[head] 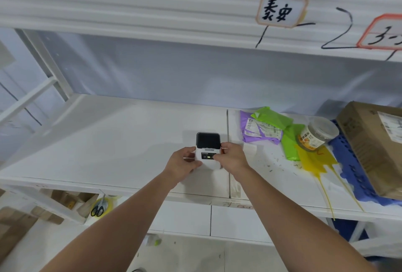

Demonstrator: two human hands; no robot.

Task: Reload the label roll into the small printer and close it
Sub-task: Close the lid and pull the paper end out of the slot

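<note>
A small white label printer (208,152) with a dark upper lid panel and a lit green light on its front stands on the white shelf (108,141). My left hand (185,163) grips its left side. My right hand (231,157) holds its right side, thumb and fingers at the seam below the dark lid. The lid looks down; I cannot see any label roll.
To the right lie purple and green mailer bags (265,125), a lidded jar (317,134) on a yellow bag, a blue perforated tray (348,158) and a cardboard box (374,145). Scissors (97,208) hang below the shelf edge. Another shelf with labels runs overhead.
</note>
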